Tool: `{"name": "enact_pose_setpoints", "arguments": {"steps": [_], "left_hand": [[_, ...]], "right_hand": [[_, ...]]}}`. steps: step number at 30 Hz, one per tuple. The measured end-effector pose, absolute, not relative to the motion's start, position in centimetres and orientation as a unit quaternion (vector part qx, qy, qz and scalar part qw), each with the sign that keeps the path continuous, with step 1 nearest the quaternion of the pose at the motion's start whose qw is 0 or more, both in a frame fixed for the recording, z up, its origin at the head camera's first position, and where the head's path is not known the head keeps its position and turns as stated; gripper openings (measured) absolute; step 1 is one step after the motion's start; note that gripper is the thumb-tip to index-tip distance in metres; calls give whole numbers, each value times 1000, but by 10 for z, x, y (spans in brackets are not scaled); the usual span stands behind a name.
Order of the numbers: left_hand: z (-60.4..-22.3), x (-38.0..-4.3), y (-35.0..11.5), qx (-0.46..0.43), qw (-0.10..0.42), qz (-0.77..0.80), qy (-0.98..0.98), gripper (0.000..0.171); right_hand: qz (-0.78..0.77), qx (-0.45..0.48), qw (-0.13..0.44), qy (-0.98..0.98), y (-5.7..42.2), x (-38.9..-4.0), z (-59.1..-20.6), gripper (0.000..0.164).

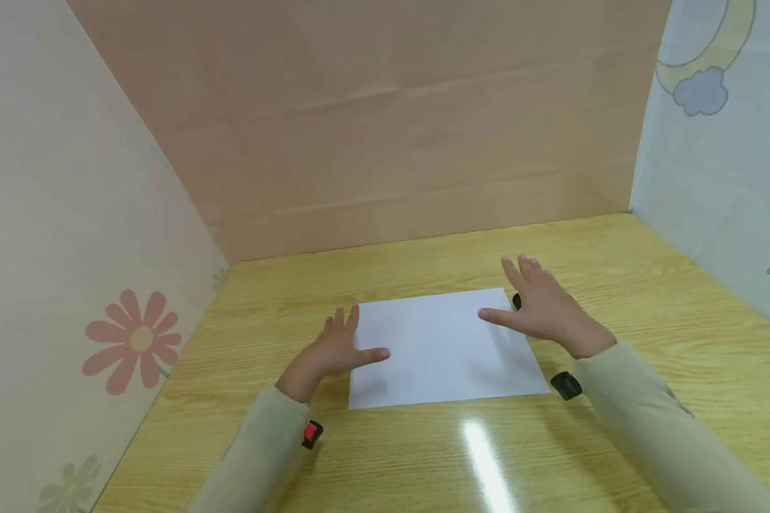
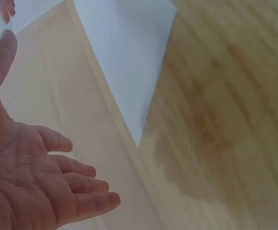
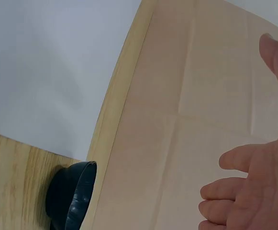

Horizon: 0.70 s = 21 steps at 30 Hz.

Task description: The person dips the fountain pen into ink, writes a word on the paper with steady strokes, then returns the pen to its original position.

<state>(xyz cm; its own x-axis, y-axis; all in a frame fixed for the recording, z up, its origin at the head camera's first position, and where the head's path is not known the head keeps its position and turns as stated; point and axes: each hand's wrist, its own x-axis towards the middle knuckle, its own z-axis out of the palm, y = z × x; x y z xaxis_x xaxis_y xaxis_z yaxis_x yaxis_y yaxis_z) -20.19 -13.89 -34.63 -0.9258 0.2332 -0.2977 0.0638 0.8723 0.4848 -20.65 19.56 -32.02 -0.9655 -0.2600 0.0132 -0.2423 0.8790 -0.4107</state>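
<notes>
A blank white sheet of paper (image 1: 439, 349) lies flat on the wooden table. Over its left edge hovers my left hand (image 1: 334, 349), fingers spread and thumb pointing across the paper. My right hand (image 1: 544, 308) is held above the sheet's right edge, its fingers apart and thumb reaching inward. Both palms face each other, with nothing held in either. A dark, glossy, bowl-like object (image 3: 71, 196) stands beside the sheet's far right corner; in the head view my right hand hides most of it.
The wooden table (image 1: 417, 456) meets a tan back wall (image 1: 391, 128). Patterned side panels with a flower (image 1: 142, 339) and a moon stand left and right. Black wrist-worn pieces show under the left sleeve (image 1: 257, 449) and the right sleeve (image 1: 667, 434).
</notes>
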Motion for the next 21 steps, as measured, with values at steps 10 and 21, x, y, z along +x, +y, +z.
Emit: {"name": "enact_pose_setpoints", "arguments": {"steps": [10, 21], "left_hand": [[-361, -200, -142, 83, 200, 213, 953, 110], [-373, -200, -142, 95, 201, 183, 957, 112]], "right_hand": [[-240, -101, 20, 965, 214, -202, -327, 110], [-252, -76, 23, 964, 231, -196, -332, 109]]}}
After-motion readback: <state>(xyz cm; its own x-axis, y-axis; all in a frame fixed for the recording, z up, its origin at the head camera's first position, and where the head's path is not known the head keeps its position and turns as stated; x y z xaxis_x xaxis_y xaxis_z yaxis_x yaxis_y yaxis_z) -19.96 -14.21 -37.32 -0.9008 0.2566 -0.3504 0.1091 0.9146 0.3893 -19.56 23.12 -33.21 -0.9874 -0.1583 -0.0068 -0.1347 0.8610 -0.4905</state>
